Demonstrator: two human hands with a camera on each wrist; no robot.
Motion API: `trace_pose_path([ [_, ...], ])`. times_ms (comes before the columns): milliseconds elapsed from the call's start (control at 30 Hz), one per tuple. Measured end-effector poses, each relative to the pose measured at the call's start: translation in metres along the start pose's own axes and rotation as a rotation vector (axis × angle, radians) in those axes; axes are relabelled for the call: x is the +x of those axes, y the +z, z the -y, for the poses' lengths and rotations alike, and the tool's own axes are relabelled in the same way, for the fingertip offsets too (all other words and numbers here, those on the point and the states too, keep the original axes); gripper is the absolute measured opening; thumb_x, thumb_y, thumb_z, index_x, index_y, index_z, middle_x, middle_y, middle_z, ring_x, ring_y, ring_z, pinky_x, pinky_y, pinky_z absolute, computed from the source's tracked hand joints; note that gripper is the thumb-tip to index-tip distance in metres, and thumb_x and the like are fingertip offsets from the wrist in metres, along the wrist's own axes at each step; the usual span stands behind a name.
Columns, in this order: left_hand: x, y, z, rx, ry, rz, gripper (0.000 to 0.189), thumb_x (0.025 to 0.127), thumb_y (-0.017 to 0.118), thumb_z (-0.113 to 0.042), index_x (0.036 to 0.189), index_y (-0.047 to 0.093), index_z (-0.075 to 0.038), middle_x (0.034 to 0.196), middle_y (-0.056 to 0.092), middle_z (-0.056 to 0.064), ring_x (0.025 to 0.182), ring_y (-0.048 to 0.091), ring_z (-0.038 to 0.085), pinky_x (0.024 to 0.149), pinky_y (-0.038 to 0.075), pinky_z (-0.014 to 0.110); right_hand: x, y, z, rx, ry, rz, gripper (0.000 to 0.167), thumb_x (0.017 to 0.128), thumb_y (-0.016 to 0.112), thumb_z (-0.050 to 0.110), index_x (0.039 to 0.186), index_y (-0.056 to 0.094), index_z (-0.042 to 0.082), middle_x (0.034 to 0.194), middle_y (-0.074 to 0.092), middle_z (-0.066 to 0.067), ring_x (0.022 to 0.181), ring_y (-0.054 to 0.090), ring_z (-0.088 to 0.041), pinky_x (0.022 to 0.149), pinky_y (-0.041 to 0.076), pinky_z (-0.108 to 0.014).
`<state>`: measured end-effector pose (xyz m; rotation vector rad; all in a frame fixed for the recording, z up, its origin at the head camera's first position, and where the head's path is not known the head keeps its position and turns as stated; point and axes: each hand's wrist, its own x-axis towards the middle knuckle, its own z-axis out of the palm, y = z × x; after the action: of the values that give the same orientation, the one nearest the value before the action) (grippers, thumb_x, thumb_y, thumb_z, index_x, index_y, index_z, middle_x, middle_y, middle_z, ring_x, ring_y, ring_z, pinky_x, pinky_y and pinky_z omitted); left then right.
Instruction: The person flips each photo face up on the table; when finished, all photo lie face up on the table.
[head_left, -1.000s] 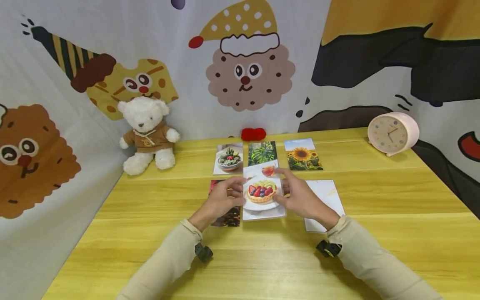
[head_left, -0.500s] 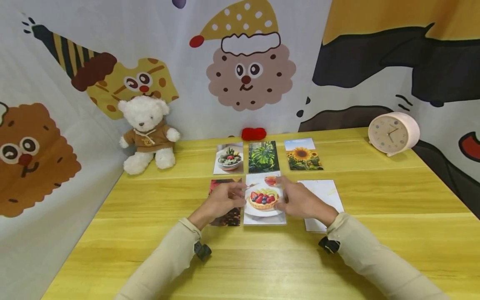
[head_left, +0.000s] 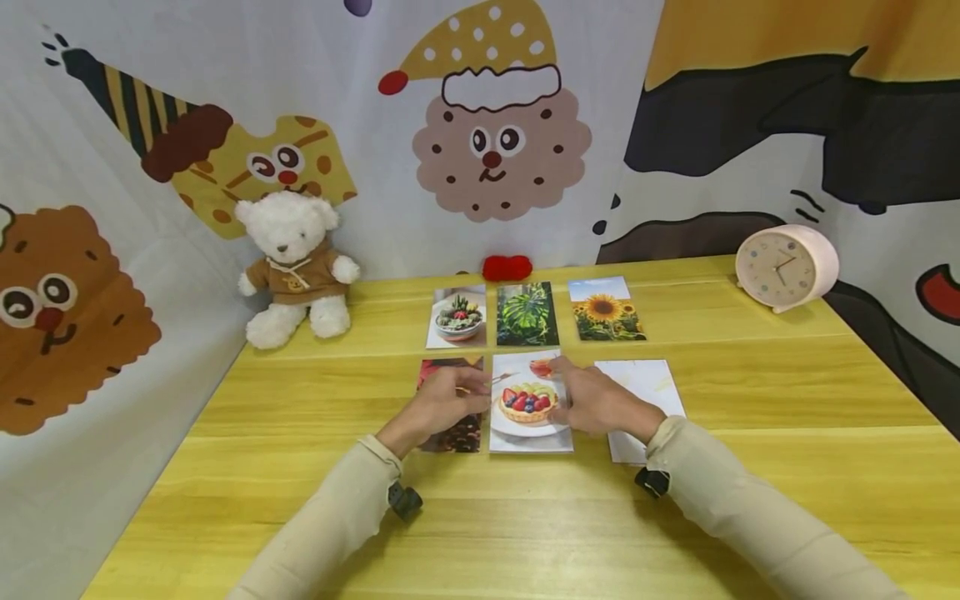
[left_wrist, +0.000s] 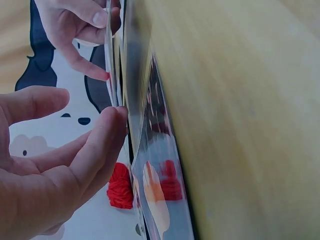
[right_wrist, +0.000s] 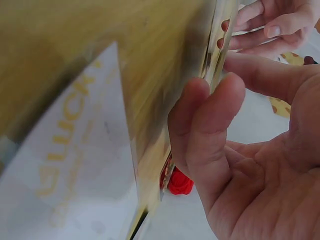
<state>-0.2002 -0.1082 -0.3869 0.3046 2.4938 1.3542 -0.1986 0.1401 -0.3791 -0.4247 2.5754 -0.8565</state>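
A photo card of a fruit tart [head_left: 531,417] lies flat or nearly flat on the yellow table [head_left: 525,517], in the middle of the near row. My left hand [head_left: 450,400] touches its left edge with fairly straight fingertips; the thumb stays apart in the left wrist view [left_wrist: 75,150]. My right hand [head_left: 592,400] holds the right edge, one finger lying on top of the card. In the right wrist view its fingers [right_wrist: 215,115] curl at the card's edge [right_wrist: 217,45].
A dark photo [head_left: 459,433] lies left of the tart card and a white card [head_left: 645,387] right of it. Behind are photos of a succulent bowl [head_left: 458,317], leaves [head_left: 527,313] and a sunflower [head_left: 605,309]. A teddy bear [head_left: 294,267], a red pompom [head_left: 507,267] and a clock [head_left: 783,267] stand at the back.
Both hands have brought the tart card down and slightly nearer, from overlapping the leaf photo to its own place in the near row.
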Motion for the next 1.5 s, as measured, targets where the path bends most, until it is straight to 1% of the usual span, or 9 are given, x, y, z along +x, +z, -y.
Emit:
trace_pose_path([
  [200, 0.000, -0.002, -0.001, 0.030, -0.007, 0.015, 0.038, 0.093, 0.068, -0.013, 0.129, 0.065, -0.003, 0.112, 0.073, 0.011, 0.103, 0.067, 0.022, 0.087, 0.059, 0.034, 0.004, 0.001, 0.001, -0.056, -0.011, 0.002, 0.076, 0.090, 0.074, 0.020, 0.153, 0.032, 0.007, 0.080, 0.067, -0.007, 0.059, 0.055, -0.016, 0.060, 0.046, -0.028],
  [300, 0.000, -0.003, -0.001, 0.043, -0.006, 0.021, 0.038, 0.093, 0.068, -0.015, 0.129, 0.065, -0.003, 0.112, 0.072, 0.010, 0.104, 0.067, 0.022, 0.089, 0.058, 0.036, 0.007, 0.001, 0.003, -0.066, -0.004, 0.005, 0.077, 0.090, 0.074, 0.019, 0.153, 0.032, 0.007, 0.081, 0.066, -0.008, 0.063, 0.053, -0.017, 0.063, 0.045, -0.029],
  [467, 0.001, -0.002, -0.001, 0.059, -0.027, 0.013, 0.036, 0.093, 0.068, -0.016, 0.127, 0.066, -0.004, 0.116, 0.071, 0.011, 0.110, 0.065, 0.024, 0.098, 0.055, 0.042, 0.011, 0.003, 0.004, -0.057, -0.001, 0.008, 0.078, 0.087, 0.075, 0.015, 0.153, 0.034, 0.005, 0.105, 0.071, -0.017, 0.063, 0.055, -0.017, 0.063, 0.048, -0.028],
  [733, -0.002, -0.001, 0.000, 0.077, -0.017, 0.012, 0.037, 0.094, 0.067, -0.016, 0.128, 0.066, -0.002, 0.118, 0.072, 0.014, 0.114, 0.066, 0.028, 0.101, 0.054, 0.045, 0.017, 0.007, 0.004, -0.132, 0.031, 0.028, 0.081, 0.087, 0.076, 0.020, 0.154, 0.032, 0.006, 0.119, 0.068, -0.021, 0.081, 0.061, -0.017, 0.078, 0.052, -0.035],
  [900, -0.001, -0.001, -0.002, 0.108, 0.005, 0.032, 0.036, 0.095, 0.065, -0.017, 0.128, 0.066, -0.001, 0.119, 0.072, 0.015, 0.113, 0.067, 0.029, 0.098, 0.056, 0.044, 0.018, 0.005, 0.005, -0.139, 0.048, 0.027, 0.081, 0.088, 0.076, 0.020, 0.154, 0.031, 0.006, 0.108, 0.070, -0.017, 0.074, 0.059, -0.019, 0.070, 0.050, -0.032],
  [1000, -0.001, -0.001, -0.004, 0.128, -0.006, 0.039, 0.036, 0.096, 0.064, -0.019, 0.128, 0.066, -0.003, 0.120, 0.072, 0.014, 0.114, 0.067, 0.029, 0.099, 0.055, 0.045, 0.020, 0.006, 0.005, -0.131, 0.053, 0.021, 0.080, 0.087, 0.076, 0.019, 0.153, 0.032, 0.005, 0.104, 0.069, -0.016, 0.071, 0.058, -0.019, 0.067, 0.048, -0.030],
  [1133, -0.001, -0.002, -0.007, 0.152, -0.023, 0.042, 0.036, 0.097, 0.064, -0.020, 0.128, 0.067, -0.004, 0.119, 0.073, 0.013, 0.113, 0.067, 0.027, 0.098, 0.056, 0.044, 0.021, 0.006, 0.004, -0.146, 0.062, 0.019, 0.080, 0.087, 0.077, 0.021, 0.153, 0.033, 0.004, 0.108, 0.069, -0.016, 0.078, 0.060, -0.019, 0.072, 0.050, -0.031],
  [1267, -0.001, -0.002, -0.007, 0.165, -0.013, 0.040, 0.035, 0.097, 0.064, -0.019, 0.128, 0.066, -0.003, 0.118, 0.073, 0.012, 0.113, 0.068, 0.026, 0.098, 0.056, 0.042, 0.022, 0.006, 0.005, -0.168, 0.068, 0.024, 0.082, 0.087, 0.077, 0.022, 0.153, 0.033, 0.003, 0.112, 0.068, -0.018, 0.081, 0.060, -0.019, 0.073, 0.050, -0.032],
  [1500, -0.001, -0.003, -0.011, 0.180, 0.043, 0.013, 0.037, 0.096, 0.062, -0.015, 0.130, 0.064, 0.000, 0.120, 0.072, 0.014, 0.113, 0.068, 0.027, 0.099, 0.057, 0.041, 0.022, 0.006, 0.005, -0.100, 0.102, 0.048, 0.082, 0.088, 0.075, 0.019, 0.154, 0.030, 0.005, 0.102, 0.067, -0.020, 0.051, 0.060, -0.017, 0.043, 0.047, -0.024],
])
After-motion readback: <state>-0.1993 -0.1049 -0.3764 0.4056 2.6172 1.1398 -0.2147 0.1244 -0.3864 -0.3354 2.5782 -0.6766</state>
